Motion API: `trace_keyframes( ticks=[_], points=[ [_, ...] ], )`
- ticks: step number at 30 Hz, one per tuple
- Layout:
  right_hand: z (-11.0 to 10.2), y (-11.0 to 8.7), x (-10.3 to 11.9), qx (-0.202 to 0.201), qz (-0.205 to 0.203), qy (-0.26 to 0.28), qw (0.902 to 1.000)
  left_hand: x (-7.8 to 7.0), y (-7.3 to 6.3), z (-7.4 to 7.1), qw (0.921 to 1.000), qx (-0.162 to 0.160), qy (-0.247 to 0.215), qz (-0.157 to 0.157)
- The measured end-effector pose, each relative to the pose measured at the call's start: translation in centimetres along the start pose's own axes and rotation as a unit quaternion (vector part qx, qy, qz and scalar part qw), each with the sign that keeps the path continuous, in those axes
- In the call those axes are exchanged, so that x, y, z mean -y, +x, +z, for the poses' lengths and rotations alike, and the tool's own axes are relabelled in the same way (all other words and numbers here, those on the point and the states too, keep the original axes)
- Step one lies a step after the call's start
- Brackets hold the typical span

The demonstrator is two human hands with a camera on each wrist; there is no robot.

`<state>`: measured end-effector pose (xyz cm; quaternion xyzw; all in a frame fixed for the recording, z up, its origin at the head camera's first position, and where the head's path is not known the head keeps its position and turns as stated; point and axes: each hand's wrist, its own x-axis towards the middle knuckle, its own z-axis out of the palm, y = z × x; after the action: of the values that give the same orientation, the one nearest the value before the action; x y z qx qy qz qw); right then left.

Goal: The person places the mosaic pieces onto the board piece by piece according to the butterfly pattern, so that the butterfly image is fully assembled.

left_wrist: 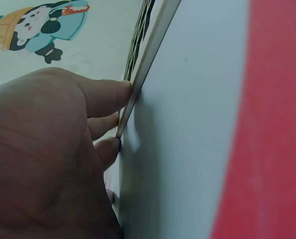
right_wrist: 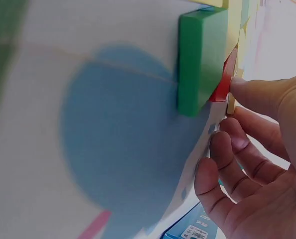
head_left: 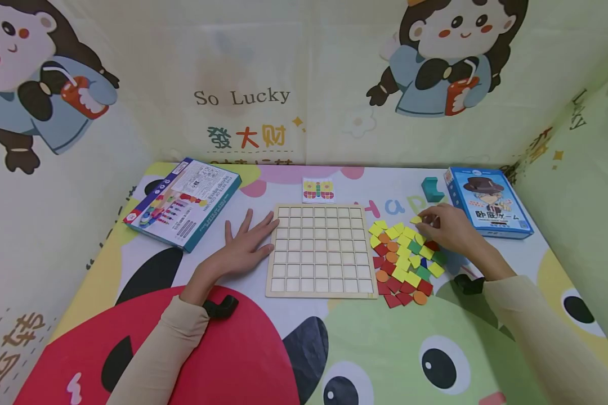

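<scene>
L hand (head_left: 245, 246) touches edge of grid bd (head_left: 322, 257), R hand (head_left: 450, 228) pinches 1 yellow pc (head_left: 416, 220).

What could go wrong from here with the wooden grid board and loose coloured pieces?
The right hand pinches a small yellow piece by a crowded pile of flat coloured pieces, so it might nudge neighbours.
The left hand touches the pale wooden grid board at its left edge; a push might slide it into the pile close by its right side.

Head view looks down; wrist views (close) share its hands (head_left: 245, 247) (head_left: 448, 228).
</scene>
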<state>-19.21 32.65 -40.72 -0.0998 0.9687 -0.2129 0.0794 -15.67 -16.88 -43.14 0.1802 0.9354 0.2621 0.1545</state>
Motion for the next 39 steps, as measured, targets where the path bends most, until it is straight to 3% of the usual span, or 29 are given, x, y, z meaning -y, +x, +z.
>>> trace_keyframes(
  ticks=[7,11,19,28,39],
  points=[
    [-0.1,0.1,0.4,0.005,0.003,-0.008,0.9999,0.2,0.1,0.0,1.0,0.002,-0.003,0.001],
    [0.0,0.5,1.9,-0.004,0.001,-0.014,0.9999,0.4,0.0,-0.1,1.0,0.004,-0.001,0.007],
    [1.3,2.1,7.8,-0.021,-0.051,-0.01,0.9984,0.7,-0.4,-0.5,0.9997,0.01,0.015,0.02],
    [4.5,4.5,14.4,-0.015,-0.121,0.01,0.9925,1.0,-0.6,-0.8,0.9991,0.012,0.03,0.028],
    [7.6,6.9,20.4,0.001,-0.196,-0.006,0.9807,1.3,-0.6,-0.5,0.9987,0.001,0.038,0.034]
  ],
)
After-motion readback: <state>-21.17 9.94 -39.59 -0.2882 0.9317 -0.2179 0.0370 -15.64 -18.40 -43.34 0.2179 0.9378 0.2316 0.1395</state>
